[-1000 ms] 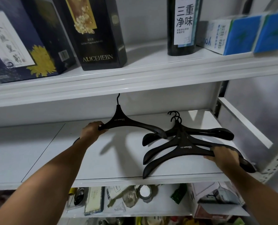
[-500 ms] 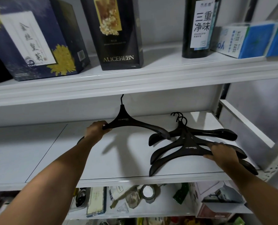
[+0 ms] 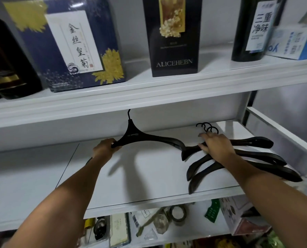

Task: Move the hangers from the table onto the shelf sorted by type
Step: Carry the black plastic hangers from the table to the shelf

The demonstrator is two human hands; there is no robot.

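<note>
My left hand point(image 3: 105, 149) grips the left arm of a wide black hanger point(image 3: 145, 138) and holds it tilted above the white middle shelf point(image 3: 149, 179), hook pointing up. To the right lies a pile of three like black hangers point(image 3: 253, 160) on the same shelf, hooks at the back. My right hand point(image 3: 216, 146) lies over the middle of that pile, fingers reaching toward the hooks and curled over the top hanger's neck.
Above is a shelf with a blue gift box point(image 3: 72, 45), a black ALICEHEBN box point(image 3: 172, 36), a dark bottle point(image 3: 253, 27) and blue-white cartons point(image 3: 294, 43). Below is a shelf crowded with tape rolls point(image 3: 177, 213) and small packages. A white side rail point(image 3: 281, 129) bounds the shelf at right.
My right hand moved from the right arm of the pile up and left to its middle near the hooks. My left hand keeps the same hanger raised. The camera shifted left.
</note>
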